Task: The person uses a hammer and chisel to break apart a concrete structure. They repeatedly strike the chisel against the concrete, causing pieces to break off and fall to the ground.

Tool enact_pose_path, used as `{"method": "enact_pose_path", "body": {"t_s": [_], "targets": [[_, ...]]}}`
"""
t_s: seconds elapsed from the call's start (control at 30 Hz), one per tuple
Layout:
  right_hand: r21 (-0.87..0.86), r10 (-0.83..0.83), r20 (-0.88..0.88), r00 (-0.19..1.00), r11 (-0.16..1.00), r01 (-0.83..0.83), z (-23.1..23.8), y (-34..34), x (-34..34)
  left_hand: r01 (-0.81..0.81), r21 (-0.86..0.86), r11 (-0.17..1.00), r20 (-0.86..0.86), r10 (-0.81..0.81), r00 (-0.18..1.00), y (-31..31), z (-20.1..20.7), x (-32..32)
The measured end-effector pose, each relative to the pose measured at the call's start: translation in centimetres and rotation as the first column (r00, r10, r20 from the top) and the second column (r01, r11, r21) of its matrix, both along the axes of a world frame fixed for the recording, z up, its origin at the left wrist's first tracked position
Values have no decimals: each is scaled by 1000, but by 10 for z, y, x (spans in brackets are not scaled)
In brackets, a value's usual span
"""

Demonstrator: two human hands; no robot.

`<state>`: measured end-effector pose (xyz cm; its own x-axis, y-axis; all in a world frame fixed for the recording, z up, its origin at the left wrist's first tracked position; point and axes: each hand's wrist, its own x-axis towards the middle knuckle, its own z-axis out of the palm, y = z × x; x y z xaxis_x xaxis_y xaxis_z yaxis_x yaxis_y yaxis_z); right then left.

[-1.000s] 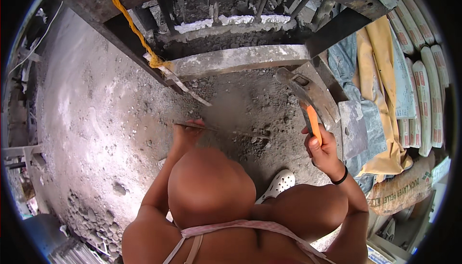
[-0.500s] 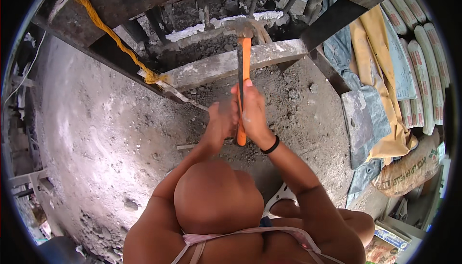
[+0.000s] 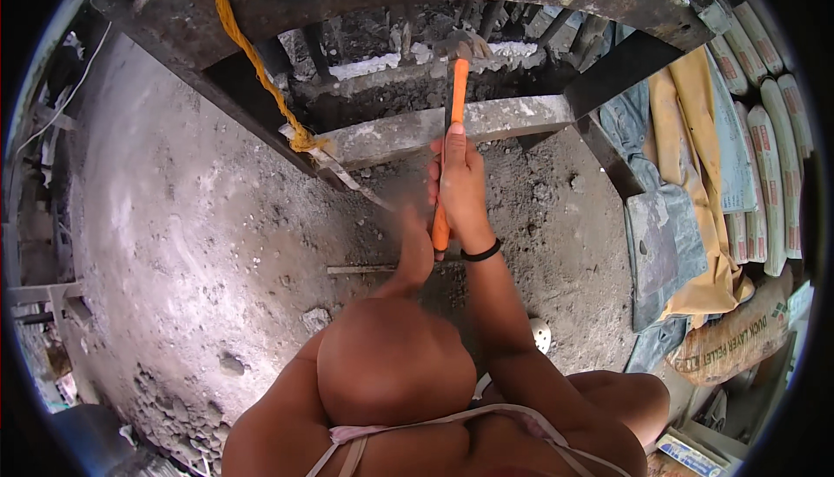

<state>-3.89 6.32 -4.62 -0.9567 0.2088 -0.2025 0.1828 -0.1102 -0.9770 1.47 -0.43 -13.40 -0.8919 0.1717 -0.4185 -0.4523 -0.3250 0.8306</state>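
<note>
My right hand (image 3: 462, 183) is wrapped around the orange-and-black handle of a claw hammer (image 3: 459, 95). The hammer's dark metal head (image 3: 462, 45) points away from me, over the inside of a heavy metal frame (image 3: 452, 125) beyond the near bar. My left hand (image 3: 412, 225) is just left of the handle's lower end and smeared by motion, so its fingers are not clear. A thin pale strip (image 3: 352, 180) runs from the frame's near left corner to that hand. Whether the hand grips the strip cannot be told. Yellow rope (image 3: 302, 140) is knotted at that corner.
Dusty grey ground (image 3: 191, 208) spreads around the frame, with rubble (image 3: 174, 407) at lower left. A thin stick (image 3: 365, 269) lies behind my left hand. To the right are a tan sheet (image 3: 691, 155), blue-grey sheeting (image 3: 665, 251), stacked filled bags (image 3: 764, 164) and a woven sack (image 3: 734, 338).
The scene has shifted right and somewhat down in view. My right hand and the hammer have moved farther over the frame. My left hand stays by the strip's end, blurred.
</note>
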Motion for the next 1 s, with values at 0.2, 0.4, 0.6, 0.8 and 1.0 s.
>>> {"method": "enact_pose_path", "body": {"t_s": [0.2, 0.4, 0.6, 0.8, 1.0], "targets": [[-190, -166, -346, 923, 976, 104, 42, 3, 48, 40, 96, 995, -470, 10, 883, 5, 15, 18], [-31, 84, 108, 991, 996, -81, 7, 5, 4, 354, 418, 837, -147, -322, 935, -30, -32, 9], [-205, 174, 72, 982, 966, -156, -22, -2, 49, -23, 34, 999, -37, 24, 999, -14, 1, 38], [-256, 236, -94, 967, 933, -252, -26, -9, 70, 35, -159, 987, -258, -75, 963, -46, -36, 52], [19, 255, -278, 926, 965, -260, -27, -4, 75, -228, -370, 901, -631, -64, 773, -42, -7, 42]]}}
